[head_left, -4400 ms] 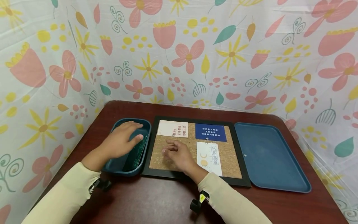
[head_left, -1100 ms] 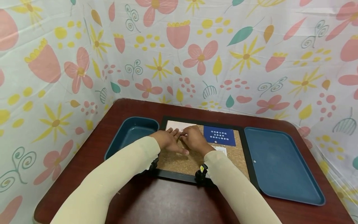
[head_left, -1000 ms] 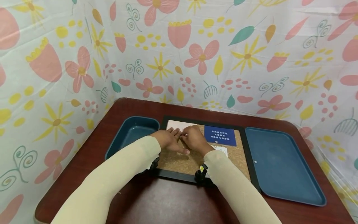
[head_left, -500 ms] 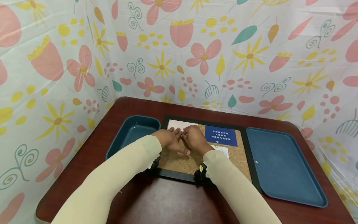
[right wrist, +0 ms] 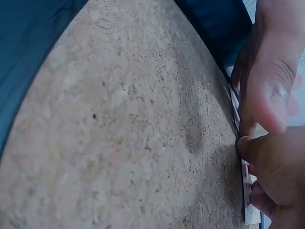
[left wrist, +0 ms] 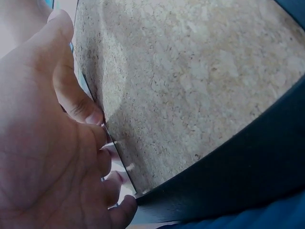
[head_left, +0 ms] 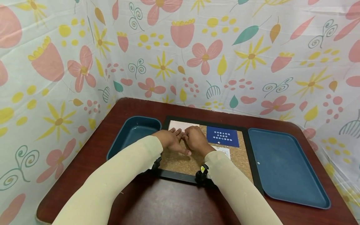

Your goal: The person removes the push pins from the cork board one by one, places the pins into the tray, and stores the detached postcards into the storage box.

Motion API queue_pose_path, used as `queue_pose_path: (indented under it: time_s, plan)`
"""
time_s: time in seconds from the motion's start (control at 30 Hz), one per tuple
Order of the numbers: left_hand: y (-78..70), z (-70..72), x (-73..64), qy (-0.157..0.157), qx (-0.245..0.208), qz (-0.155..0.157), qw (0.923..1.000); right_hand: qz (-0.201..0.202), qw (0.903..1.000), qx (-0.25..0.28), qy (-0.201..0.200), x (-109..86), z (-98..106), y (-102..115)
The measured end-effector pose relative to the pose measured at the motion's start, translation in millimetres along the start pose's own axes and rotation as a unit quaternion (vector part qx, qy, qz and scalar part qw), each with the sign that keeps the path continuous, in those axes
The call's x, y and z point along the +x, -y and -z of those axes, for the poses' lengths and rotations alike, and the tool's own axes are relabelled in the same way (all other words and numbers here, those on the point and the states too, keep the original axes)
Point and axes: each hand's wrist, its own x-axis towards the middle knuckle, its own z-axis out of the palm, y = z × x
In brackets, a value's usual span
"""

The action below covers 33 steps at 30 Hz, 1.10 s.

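Note:
My left hand rests with straight fingers across the lower part of a pale card at the upper left of a corkboard. Right beside it, touching or nearly so, my right hand has curled fingers at the card's lower edge. The left wrist view shows the left palm with its fingertips along the card's edge. In the right wrist view, the right thumb and fingers meet at that edge. Whether a small pin is pinched there is hidden.
A blue card and a white card, partly behind the right wrist, lie on the black-framed board. Left stands a deep blue bin, partly behind the left sleeve; right lies a flat blue tray. Patterned cloth hangs behind.
Since the oldest frame, my left hand has come from over the bin to the pale card. My right hand has moved up to the card's lower edge. Over the last second both hold still.

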Motion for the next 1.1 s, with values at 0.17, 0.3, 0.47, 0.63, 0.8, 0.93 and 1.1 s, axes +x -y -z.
queue_pose_path:
  time_s: [0.17, 0.3, 0.47, 0.63, 0.8, 0.93, 1.1]
  plan:
    - [-0.5, -0.2, -1.0, -0.001, 0.002, 0.006, 1.0000, -0.006, 0.9996, 0.027, -0.002, 1.0, 0, 0]
    - [-0.3, -1.2, -1.0, -0.004, 0.002, 0.012, 0.9999, -0.017, 0.9986, 0.050, 0.001, 0.9, 2, 0]
    - [-0.7, -2.4, -1.3, -0.007, 0.003, 0.012, 0.9999, -0.019, 0.9973, 0.071, -0.004, -1.9, 5, 0]
    - [-1.5, -2.9, -2.0, -0.009, 0.000, 0.014, 0.9999, -0.014, 0.9962, 0.084, -0.018, -5.6, 10, -5]
    - [-1.9, -3.0, -2.5, -0.006, 0.002, 0.019, 0.9998, -0.008, 0.9952, 0.094, -0.028, -11.3, 19, -9]
    - [-2.2, -2.7, -2.8, -0.006, 0.001, 0.021, 0.9998, -0.007, 0.9957, 0.082, -0.041, -15.1, 24, -13]
    - [-2.4, -3.3, -1.9, -0.006, -0.002, 0.023, 0.9997, -0.021, 0.9964, 0.068, -0.048, -18.1, 27, -17]
